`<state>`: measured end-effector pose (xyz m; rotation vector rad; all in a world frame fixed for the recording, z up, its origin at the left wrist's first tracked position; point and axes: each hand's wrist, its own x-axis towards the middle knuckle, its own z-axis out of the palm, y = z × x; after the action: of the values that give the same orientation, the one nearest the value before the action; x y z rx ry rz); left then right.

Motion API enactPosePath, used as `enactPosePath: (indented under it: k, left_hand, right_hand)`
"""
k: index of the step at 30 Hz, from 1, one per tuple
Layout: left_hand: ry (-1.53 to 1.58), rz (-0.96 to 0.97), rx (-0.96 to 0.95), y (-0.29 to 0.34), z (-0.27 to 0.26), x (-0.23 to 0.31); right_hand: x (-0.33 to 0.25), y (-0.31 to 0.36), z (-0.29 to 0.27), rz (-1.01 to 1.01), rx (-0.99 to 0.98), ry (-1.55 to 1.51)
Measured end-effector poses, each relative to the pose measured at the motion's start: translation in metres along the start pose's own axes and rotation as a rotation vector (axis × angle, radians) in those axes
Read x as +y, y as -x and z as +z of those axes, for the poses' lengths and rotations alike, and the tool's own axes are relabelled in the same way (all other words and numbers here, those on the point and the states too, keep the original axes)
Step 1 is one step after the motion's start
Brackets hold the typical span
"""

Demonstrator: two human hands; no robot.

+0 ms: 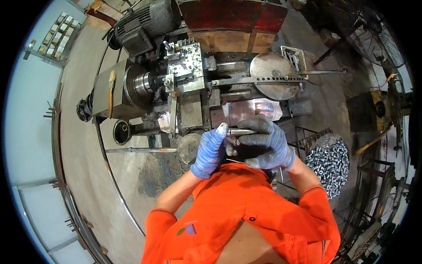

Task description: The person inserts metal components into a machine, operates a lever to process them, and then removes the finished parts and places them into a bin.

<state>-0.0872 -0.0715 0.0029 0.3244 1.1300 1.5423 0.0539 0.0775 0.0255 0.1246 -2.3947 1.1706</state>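
In front of my orange shirt, a short shiny metal cylinder [240,131] lies crosswise between my two gloved hands. My left hand [211,152], in a blue striped knit glove, pinches its left end with the thumb uppermost. The fingers of my right hand [269,143], in a blue and grey soiled glove, close over the other end. Part of the cylinder is hidden by the fingers. Just beyond the hands stands a lathe-like machine with a round metal chuck [143,82] and a flat, chip-strewn tool block [187,64].
A round basket [347,147] heaped with small metal pieces [327,167] stands at right. A brush [111,94] rests on the machine's headstock. A large metal disc [263,70], a long rod handle [145,150] at left, a dark motor [149,22] and a black pot [121,132] surround the work area.
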Motion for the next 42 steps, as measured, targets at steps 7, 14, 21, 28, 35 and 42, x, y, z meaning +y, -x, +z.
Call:
enactPosePath:
  k: [7,14,21,28,35,42]
  left_hand:
    - [-0.083,0.008,0.030,0.004,0.006,0.005]
    - [-0.120,0.067,-0.033,-0.005,-0.004,-0.004]
    - [-0.199,0.076,-0.024,-0.004,-0.008,-0.003]
    - [-0.229,0.064,-0.029,-0.002,-0.005,-0.001]
    - [-0.230,0.095,-0.060,-0.006,-0.007,-0.003]
    - [-0.307,0.088,-0.043,-0.007,-0.010,-0.004]
  right_hand:
    - [-0.001,0.003,0.007,-0.053,-0.022,0.128]
    - [-0.001,0.004,0.010,-0.063,-0.010,0.167]
    - [0.000,0.002,0.010,-0.062,0.007,0.123]
    - [-0.002,0.005,0.009,-0.041,-0.005,0.058]
    - [-0.005,0.002,0.005,-0.013,0.030,0.046]
    - [-0.003,0.004,0.005,0.005,0.039,-0.020]
